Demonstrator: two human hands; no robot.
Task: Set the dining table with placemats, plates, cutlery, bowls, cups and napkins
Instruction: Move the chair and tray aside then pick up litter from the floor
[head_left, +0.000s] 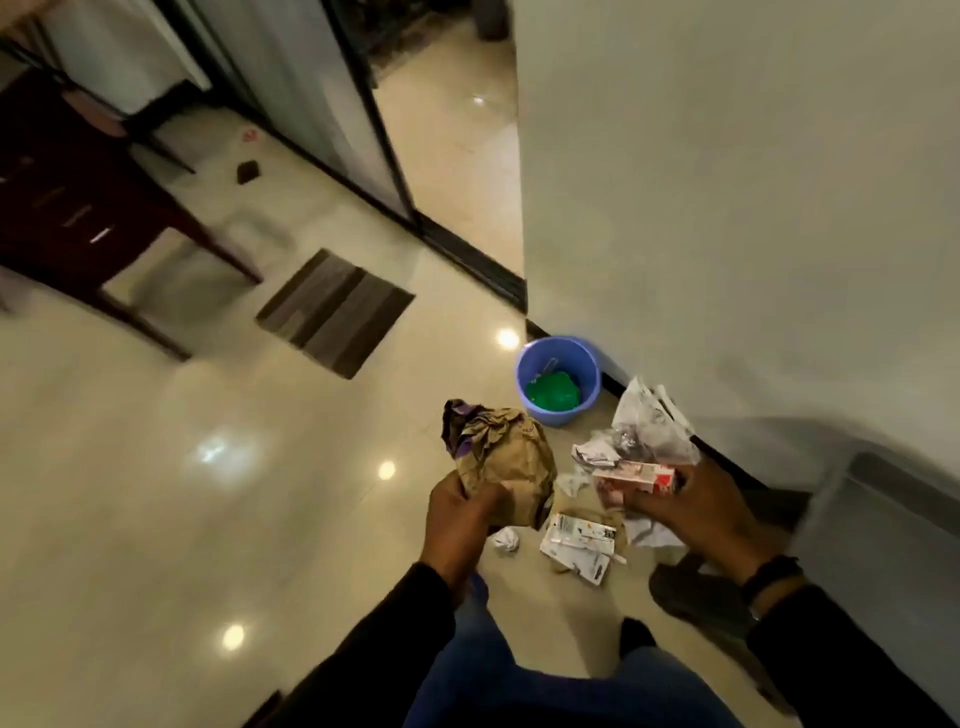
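Left hand (460, 512) grips a crumpled brown paper bag (506, 460) with a bit of purple wrapper sticking out at its top. Right hand (698, 506) grips a red and white carton (636, 475) together with a bunch of crinkly clear plastic and paper (649, 428). Both hands are held over the shiny floor (156, 493). At 12 o'clock from the hands, a blue bin (558, 379) stands by the wall (753, 208), with something green inside. Below the hands, a flat white packet (576, 540) and a small paper ball (505, 540) lie on the floor. At 10 o'clock lies a striped brown mat (335, 312), and past it stands a dark wooden worktop (78, 208). No plates or cups are in view.
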